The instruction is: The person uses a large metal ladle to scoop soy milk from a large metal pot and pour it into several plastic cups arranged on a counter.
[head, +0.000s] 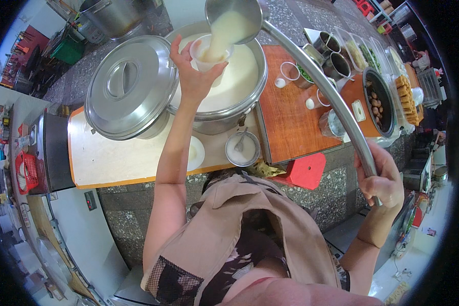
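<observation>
My left hand [195, 76] grips a translucent plastic cup [205, 65] over a large metal pot [229, 118]. Milky off-white liquid [239, 82] fills much of that pot. In my right hand [382, 179] is the end of the long, curved metal handle of a ladle [248, 19]. Its bowl is tipped above the cup, and a stream of the pale liquid [218, 42] runs from it into the cup. A round metal lid [132, 88] with a strap handle sits left of the pot, overlapping its rim.
A metal bowl [255, 157] of white granules holds a spoon [241, 144]. To the right, a wooden tabletop [287, 134] bears plastic cups, metal containers and an orange cooker [354, 101] with brown eggs. Fried dough sticks [405, 99] lie beyond it. A red stool [310, 172] stands below.
</observation>
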A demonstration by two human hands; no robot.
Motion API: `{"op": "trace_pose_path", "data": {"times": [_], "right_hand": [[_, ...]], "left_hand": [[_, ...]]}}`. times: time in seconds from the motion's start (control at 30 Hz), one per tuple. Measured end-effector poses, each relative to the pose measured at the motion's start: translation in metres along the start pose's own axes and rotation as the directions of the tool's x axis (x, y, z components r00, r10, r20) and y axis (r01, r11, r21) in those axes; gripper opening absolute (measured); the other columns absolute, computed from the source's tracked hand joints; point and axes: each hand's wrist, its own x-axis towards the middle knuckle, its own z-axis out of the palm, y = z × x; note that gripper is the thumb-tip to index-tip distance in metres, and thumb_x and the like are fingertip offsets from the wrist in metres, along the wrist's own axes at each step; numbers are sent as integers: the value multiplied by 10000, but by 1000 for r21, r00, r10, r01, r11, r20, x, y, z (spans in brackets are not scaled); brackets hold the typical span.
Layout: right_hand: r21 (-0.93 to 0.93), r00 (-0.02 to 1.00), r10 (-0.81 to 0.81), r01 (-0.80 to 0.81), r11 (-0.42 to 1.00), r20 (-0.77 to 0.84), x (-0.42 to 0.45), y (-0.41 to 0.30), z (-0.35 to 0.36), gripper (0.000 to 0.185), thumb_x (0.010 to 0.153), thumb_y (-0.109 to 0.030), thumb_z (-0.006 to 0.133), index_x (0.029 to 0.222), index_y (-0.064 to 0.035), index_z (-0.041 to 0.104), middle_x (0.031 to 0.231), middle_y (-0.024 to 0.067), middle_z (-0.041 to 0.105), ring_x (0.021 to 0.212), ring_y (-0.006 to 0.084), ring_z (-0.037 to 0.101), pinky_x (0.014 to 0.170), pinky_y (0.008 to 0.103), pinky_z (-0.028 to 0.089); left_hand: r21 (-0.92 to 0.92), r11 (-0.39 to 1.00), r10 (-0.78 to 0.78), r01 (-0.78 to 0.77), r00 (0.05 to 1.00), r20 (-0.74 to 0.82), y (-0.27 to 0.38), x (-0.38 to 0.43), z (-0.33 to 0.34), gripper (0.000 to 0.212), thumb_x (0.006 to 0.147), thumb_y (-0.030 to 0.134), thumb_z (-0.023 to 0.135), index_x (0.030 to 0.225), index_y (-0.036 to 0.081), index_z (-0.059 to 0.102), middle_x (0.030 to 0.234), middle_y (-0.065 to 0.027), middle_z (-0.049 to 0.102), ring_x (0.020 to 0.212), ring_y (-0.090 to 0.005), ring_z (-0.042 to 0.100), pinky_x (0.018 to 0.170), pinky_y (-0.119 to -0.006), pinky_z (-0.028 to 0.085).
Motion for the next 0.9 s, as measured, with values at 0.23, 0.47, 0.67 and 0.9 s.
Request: {"op": "trace_pose_path", "data": {"times": [0.23,0.47,0.67,0.9], "right_hand": [[-97,1000,26,-26,995,-2,-9,-4,5,384,531,-65,531,904,11,479,550,13,462,369,69,381,349,197,265],[-354,981,-138,81,932,-137,-20,-2,19,327,535,-59,514,859,-10,516,591,-12,418,505,77,372,470,227,259],[-577,950,-268,129,806,-161,-31,5,23,316,545,-47,501,856,-4,536,586,-14,398,517,87,352,477,248,255],[236,994,-75,92,967,-82,-66,78,4,349,606,-95,575,932,28,550,585,-2,490,418,55,428,386,199,317]], "left_hand": [[-7,1000,15,-15,1000,-17,5,4,4,1069,591,116,843,1368,52,112,1224,-176,453,1121,-255,470,972,-376,379],[-21,999,41,-41,999,-15,6,9,2,1035,614,59,820,1361,86,104,1231,-180,456,1122,-248,483,961,-366,410],[43,998,39,-39,999,0,12,11,-3,1021,638,-4,791,1371,111,90,1252,-187,461,1108,-243,513,919,-334,471],[-63,989,138,-131,983,124,41,0,30,946,549,83,855,1330,41,322,1386,-123,205,1248,-256,349,1044,-389,336]]}}
